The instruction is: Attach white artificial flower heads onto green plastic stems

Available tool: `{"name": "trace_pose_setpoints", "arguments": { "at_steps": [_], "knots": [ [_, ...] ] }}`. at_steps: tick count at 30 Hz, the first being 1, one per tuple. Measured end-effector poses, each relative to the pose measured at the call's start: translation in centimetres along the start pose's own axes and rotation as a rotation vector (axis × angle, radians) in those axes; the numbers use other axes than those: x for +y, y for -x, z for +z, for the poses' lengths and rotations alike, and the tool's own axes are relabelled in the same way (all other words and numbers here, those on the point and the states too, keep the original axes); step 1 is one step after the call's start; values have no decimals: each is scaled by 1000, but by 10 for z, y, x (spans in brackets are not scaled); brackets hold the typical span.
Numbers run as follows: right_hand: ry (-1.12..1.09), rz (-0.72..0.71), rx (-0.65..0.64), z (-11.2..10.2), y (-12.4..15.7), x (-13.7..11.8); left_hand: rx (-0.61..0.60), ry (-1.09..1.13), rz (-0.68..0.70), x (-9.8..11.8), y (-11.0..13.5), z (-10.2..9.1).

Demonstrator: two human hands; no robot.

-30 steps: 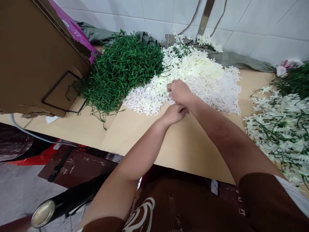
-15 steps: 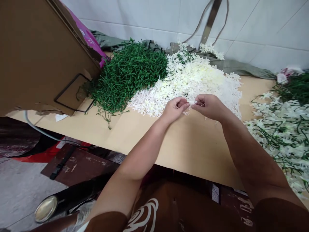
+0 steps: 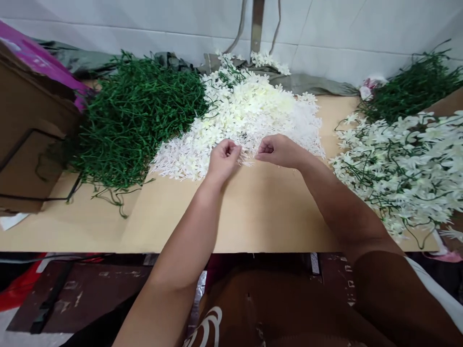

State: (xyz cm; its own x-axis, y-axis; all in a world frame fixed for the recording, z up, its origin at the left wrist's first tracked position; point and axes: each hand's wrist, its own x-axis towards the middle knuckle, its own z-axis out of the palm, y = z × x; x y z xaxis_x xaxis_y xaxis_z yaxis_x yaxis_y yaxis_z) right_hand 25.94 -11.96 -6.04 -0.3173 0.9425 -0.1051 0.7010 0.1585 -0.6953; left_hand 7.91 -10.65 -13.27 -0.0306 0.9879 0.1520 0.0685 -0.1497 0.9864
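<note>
My left hand point(image 3: 223, 158) and my right hand point(image 3: 278, 150) hover close together over the near edge of a heap of loose white plastic flower heads point(image 3: 246, 115). Both hands are curled into a pinch, fingertips facing each other across a small gap. What either one pinches is too small to name; bits of white petal show between them. A mound of green plastic stems point(image 3: 133, 115) lies left of the white heap on the tan tabletop point(image 3: 253, 217).
Stems fitted with white flowers point(image 3: 405, 164) are piled at the right, with more green stems point(image 3: 412, 86) behind them. A brown cardboard box point(image 3: 29, 130) with a pink sheet on top stands at the left. A white tiled wall point(image 3: 343, 24) backs the table.
My right hand pulled back from the white heap to meet the left hand; now the two hands have drawn slightly apart. The view has swung right, showing more of the flowered stems.
</note>
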Motion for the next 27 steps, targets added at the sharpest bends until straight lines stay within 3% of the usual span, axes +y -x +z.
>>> {"name": "trace_pose_setpoints", "arguments": {
  "at_steps": [6,10,16,19,24,27],
  "knots": [
    [152,159,161,-12,24,39,128,-61,-31,-9,-10,-7],
    [302,182,199,-1,33,52,103,-101,4,-15,-9,-5],
    [472,150,206,17,23,53,51,-96,3,-15,-6,-1],
    [379,100,203,14,25,52,0,-84,-17,-11,-3,2],
    [-74,9,250,5,29,41,-143,-75,-73,-1,6,11],
    [-264,-94,284,12,21,27,-212,-75,-135,4,11,13]
  ]
}}
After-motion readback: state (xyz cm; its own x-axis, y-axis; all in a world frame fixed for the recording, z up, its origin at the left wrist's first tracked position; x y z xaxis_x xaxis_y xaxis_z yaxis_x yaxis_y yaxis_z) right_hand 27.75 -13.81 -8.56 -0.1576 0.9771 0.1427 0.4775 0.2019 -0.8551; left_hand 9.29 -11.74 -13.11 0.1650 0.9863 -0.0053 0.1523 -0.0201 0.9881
